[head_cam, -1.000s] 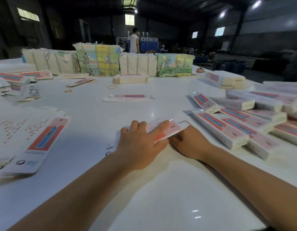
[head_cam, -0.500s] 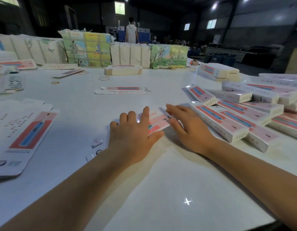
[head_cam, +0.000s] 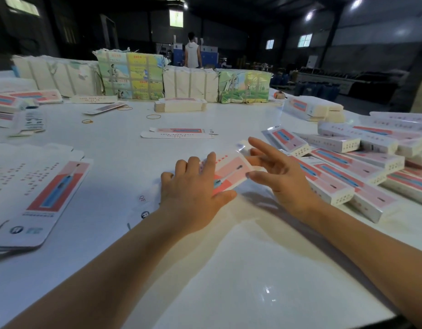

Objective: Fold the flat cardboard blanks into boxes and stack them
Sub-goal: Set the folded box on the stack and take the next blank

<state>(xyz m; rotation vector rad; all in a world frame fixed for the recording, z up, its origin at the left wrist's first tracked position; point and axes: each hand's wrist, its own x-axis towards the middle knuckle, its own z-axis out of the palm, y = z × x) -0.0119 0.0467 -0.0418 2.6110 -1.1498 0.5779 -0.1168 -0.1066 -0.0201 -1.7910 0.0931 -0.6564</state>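
The left hand (head_cam: 195, 186) pressed flat on a glossy pink cardboard blank (head_cam: 231, 172); the right hand (head_cam: 283, 176), fingers spread, touched its blurred end.

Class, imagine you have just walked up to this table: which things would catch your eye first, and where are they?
In the centre, the left hand presses a pink cardboard blank flat on the white table, with the right hand spread open beside it. Finished boxes crowd the right side, and a stack of flat blanks lies at the left.

right hand (head_cam: 284, 176) lifted off blank (head_cam: 229, 173), fingers apparently spread
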